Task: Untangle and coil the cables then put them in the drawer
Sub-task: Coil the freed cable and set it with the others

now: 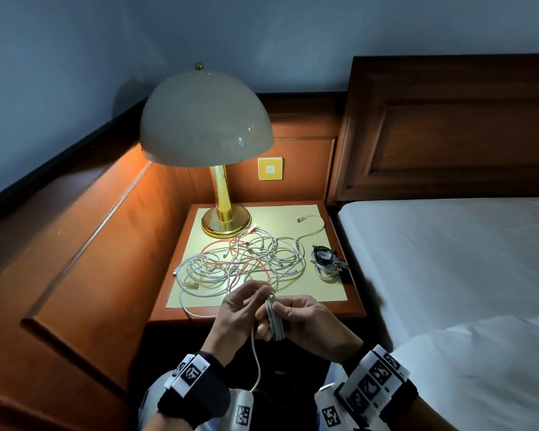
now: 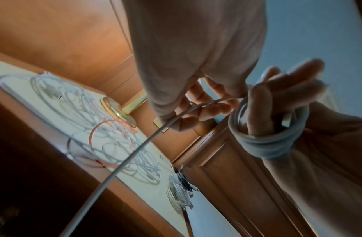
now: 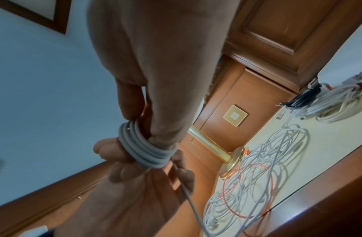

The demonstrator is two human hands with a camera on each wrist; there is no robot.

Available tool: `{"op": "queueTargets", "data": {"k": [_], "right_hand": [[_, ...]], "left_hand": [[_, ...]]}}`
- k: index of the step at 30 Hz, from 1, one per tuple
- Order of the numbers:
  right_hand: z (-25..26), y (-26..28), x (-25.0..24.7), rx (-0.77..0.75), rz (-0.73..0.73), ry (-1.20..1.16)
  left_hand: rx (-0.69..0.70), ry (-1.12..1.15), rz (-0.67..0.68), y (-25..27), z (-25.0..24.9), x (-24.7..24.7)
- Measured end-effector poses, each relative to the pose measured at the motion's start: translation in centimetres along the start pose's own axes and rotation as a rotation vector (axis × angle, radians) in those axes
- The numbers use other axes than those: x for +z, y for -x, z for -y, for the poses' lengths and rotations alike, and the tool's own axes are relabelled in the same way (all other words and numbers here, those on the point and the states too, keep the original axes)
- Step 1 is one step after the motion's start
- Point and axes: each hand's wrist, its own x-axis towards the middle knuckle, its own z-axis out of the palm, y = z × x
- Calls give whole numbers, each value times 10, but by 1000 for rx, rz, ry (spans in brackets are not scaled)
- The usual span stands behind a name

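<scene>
Right hand (image 1: 308, 321) grip closed around the white cable coil (image 1: 274, 318), loops wound about its fingers (image 2: 257, 112), left hand (image 1: 240, 312) grip pinching the coil's free strand (image 2: 135, 149), both held just before the bench (image 1: 324, 293) carrying the tangled cables (image 1: 243, 259) and two coiled bundles (image 1: 325, 262).

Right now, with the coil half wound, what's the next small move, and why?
Probably one more wrap: the left hand pinches the loose tail, which still hangs long below, while the coil sits around the right hand fingers. Wind the tail on before setting the coil by the finished bundles.
</scene>
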Motion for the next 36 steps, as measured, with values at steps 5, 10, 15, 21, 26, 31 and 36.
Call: {"op": "queueTargets", "data": {"k": [5, 10, 15, 21, 26, 31, 36], "right_hand": [[9, 0, 1, -61, 31, 24], [33, -3, 5, -159, -39, 54], [44, -13, 1, -357, -291, 515], [22, -14, -31, -415, -361, 1267], [10, -6, -31, -221, -315, 1091], [7, 1, -18, -91, -210, 710], [3, 4, -19, -16, -124, 385]], "left_hand": [[-74, 8, -88, 2, 20, 2], [-75, -313, 42, 12, 33, 1], [-89, -503, 115, 27, 41, 1], [166, -830, 63, 25, 21, -4], [380, -965, -11, 13, 4, -7], [422, -896, 5, -4, -5, -8], [442, -874, -12, -13, -7, -5]]}}
